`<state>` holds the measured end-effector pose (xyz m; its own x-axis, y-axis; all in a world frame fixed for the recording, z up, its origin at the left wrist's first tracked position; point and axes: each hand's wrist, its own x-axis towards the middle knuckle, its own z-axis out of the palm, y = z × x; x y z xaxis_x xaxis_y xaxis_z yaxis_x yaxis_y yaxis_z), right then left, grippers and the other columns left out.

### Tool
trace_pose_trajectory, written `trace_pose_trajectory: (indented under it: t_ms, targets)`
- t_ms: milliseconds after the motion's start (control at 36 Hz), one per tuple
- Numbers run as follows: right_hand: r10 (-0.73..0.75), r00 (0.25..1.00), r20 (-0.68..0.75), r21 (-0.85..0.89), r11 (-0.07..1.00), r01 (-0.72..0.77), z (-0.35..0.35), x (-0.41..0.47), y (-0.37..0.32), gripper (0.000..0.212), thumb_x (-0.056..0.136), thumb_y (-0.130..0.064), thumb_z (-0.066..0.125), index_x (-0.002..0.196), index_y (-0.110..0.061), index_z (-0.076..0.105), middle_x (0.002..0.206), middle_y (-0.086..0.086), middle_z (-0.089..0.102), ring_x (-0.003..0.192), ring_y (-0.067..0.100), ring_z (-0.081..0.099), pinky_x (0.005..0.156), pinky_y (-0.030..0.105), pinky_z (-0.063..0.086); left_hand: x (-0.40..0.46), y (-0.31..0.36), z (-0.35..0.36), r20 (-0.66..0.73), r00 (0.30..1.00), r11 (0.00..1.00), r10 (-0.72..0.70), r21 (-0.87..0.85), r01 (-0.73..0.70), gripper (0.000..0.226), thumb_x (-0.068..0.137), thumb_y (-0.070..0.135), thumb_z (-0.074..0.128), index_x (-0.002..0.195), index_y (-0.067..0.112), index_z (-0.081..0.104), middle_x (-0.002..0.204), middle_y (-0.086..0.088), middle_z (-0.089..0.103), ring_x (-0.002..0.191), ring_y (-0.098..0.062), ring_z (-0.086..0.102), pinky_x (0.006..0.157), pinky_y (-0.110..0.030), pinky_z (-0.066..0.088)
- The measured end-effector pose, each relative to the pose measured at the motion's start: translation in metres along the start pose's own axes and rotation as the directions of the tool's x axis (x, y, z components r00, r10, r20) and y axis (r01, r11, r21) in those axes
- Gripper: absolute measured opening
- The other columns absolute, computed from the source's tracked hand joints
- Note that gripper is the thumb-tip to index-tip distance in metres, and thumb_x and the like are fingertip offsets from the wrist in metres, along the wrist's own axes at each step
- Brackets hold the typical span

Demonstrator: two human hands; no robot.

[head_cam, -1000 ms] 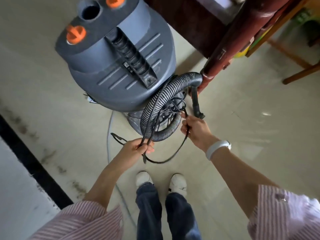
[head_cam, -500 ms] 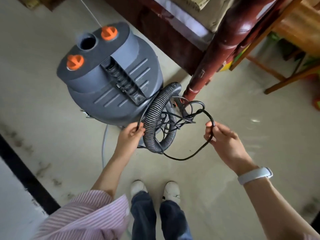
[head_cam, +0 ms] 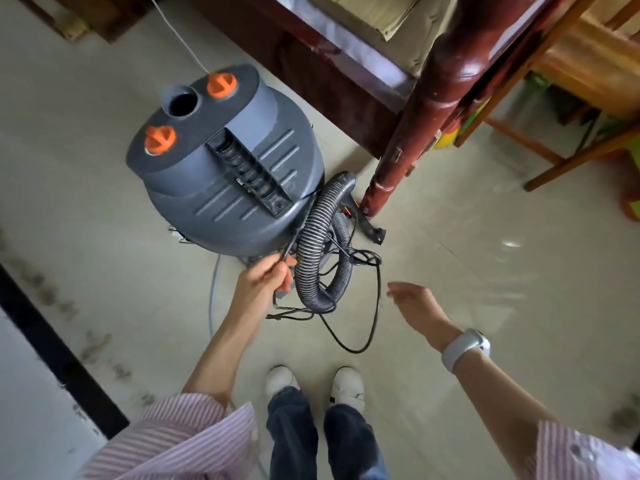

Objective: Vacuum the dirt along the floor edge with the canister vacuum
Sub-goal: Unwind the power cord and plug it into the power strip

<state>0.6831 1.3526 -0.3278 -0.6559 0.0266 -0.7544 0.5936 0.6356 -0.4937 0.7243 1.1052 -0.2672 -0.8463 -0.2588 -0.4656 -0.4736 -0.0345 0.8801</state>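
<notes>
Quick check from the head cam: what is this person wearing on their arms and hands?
Both hands, left hand and right hand, are bare, no gloves. Pink-and-white striped sleeves are pushed up past the forearms. A white wristband with a smooth, blank face sits on the right wrist.

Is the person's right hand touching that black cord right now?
Apart. The head view shows the right hand open, with bare floor between it and the black cord; only the left hand grips the cord.

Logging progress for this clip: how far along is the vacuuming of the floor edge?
Barely started. The vacuum stands by the bed post, its hose coiled and the power cord hanging loose. The left hand pinches the cord; the right hand is open and empty. Dirt lies along the floor edge, so uncoiling, plugging in and vacuuming are all left.
</notes>
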Motion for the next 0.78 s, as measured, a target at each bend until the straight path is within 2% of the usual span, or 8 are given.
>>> trace_pose_trajectory:
  t_ms: [167,278,361,444,528,639,694,778]
  targets:
    - [-0.059,0.972,0.227,0.584,0.807,-0.088,-0.003,-0.010,-0.110,0.027,0.101,-0.012,0.039,0.115,0.002,0.058,0.094,0.011,0.067,0.082,0.022,0.063,0.077,0.029,0.050,-0.023,0.009,-0.013,0.170,0.983,0.992,0.070,0.091,-0.087,0.019,0.095,0.007,0.052,0.087,0.018,0.064,0.066,0.006,0.058,0.064,0.001,0.053,0.068,-0.008,0.041]
    - [-0.100,0.894,0.437,0.703,0.657,-0.270,0.007,-0.014,-0.166,0.029,0.103,-0.026,0.037,0.103,-0.001,0.054,0.083,0.010,0.068,0.081,0.021,0.063,0.067,0.029,0.055,-0.033,0.011,-0.018,0.284,0.959,0.983,0.018,0.172,-0.070,0.018,0.077,0.038,0.056,0.085,0.027,0.066,0.068,0.015,0.064,0.069,0.002,0.057,0.071,-0.012,0.044]
    - [-0.117,0.894,0.432,0.790,0.528,-0.312,0.004,-0.009,-0.191,0.027,0.102,-0.019,0.039,0.081,-0.011,0.054,0.058,0.001,0.060,0.065,0.014,0.053,0.054,0.022,0.047,-0.038,0.012,-0.026,0.280,0.960,0.969,-0.012,0.241,-0.058,0.023,0.092,0.009,0.057,0.086,0.030,0.066,0.070,0.020,0.068,0.073,0.006,0.061,0.075,-0.010,0.045]
    - [-0.239,0.922,0.305,0.853,0.499,-0.153,-0.007,-0.010,-0.207,0.026,0.101,-0.009,0.035,0.081,-0.013,0.051,0.049,-0.004,0.052,0.059,0.011,0.043,0.056,0.018,0.040,-0.042,0.011,-0.034,0.286,0.957,0.969,-0.044,0.245,-0.029,0.024,0.093,0.008,0.056,0.088,0.030,0.067,0.070,0.014,0.069,0.075,0.004,0.063,0.076,-0.010,0.045]
    - [-0.448,0.877,0.176,0.787,0.599,0.148,-0.015,-0.033,-0.211,0.024,0.101,-0.004,0.035,0.087,-0.015,0.051,0.064,0.001,0.052,0.058,0.013,0.049,0.056,0.019,0.043,-0.041,0.012,-0.038,0.284,0.954,0.978,-0.097,0.207,0.037,0.014,0.078,0.032,0.058,0.084,0.033,0.070,0.079,0.014,0.073,0.082,0.002,0.065,0.081,-0.014,0.045]
    - [-0.677,0.694,0.247,0.524,0.695,0.492,-0.015,-0.069,-0.184,0.017,0.098,-0.004,0.044,0.090,-0.014,0.056,0.071,0.002,0.056,0.065,0.015,0.058,0.067,0.026,0.052,-0.036,0.025,-0.037,0.199,0.965,0.985,-0.172,0.003,0.175,0.019,0.081,0.038,0.060,0.095,0.032,0.072,0.097,0.011,0.073,0.099,-0.008,0.065,0.101,-0.028,0.043]
    - [-0.707,0.616,0.347,0.367,0.707,0.605,-0.007,-0.084,-0.159,0.017,0.090,-0.009,0.050,0.087,-0.021,0.061,0.068,-0.002,0.060,0.069,0.016,0.057,0.071,0.035,0.049,-0.031,0.041,-0.033,0.165,0.962,0.949,-0.216,-0.195,0.247,0.026,0.099,0.029,0.042,0.110,0.018,0.063,0.106,0.002,0.069,0.104,-0.014,0.064,0.106,-0.037,0.041]
    - [-0.602,0.651,0.462,0.218,0.789,0.575,0.013,-0.101,-0.121,0.031,0.088,-0.006,0.053,0.076,-0.032,0.064,0.063,-0.008,0.058,0.063,0.006,0.054,0.068,0.028,0.046,-0.021,0.072,-0.025,0.214,0.948,0.836,-0.238,-0.452,0.312,0.049,0.102,0.040,0.020,0.127,0.009,0.049,0.110,-0.005,0.067,0.100,-0.019,0.064,0.089,-0.034,0.048]
